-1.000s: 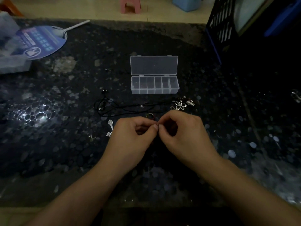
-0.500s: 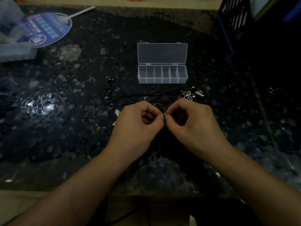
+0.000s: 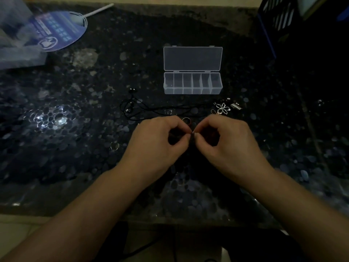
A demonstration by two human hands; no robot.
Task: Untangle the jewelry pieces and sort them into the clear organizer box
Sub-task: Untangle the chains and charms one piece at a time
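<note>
My left hand (image 3: 160, 142) and my right hand (image 3: 224, 142) meet fingertip to fingertip over the dark table, both pinching a tiny silver jewelry piece (image 3: 193, 132) too small to make out. Just beyond the fingers lies a ring (image 3: 187, 120). A black cord necklace (image 3: 136, 110) trails across the table behind my hands. A silver flower pendant (image 3: 222, 108) and small metal bits (image 3: 236, 105) lie to the right. The clear organizer box (image 3: 192, 83) stands open farther back, its several compartments showing nothing inside.
A small ring (image 3: 114, 145) lies left of my left hand. A blue round hand fan (image 3: 56, 29) and a clear plastic container (image 3: 17, 44) sit at the back left. A dark crate (image 3: 283, 19) stands at the back right. The table's front edge (image 3: 56, 212) runs under my forearms.
The camera has tilted down a little, so the box sits lower in view. Both hands keep pinching together at the same spot; the fingertips shift only slightly.
</note>
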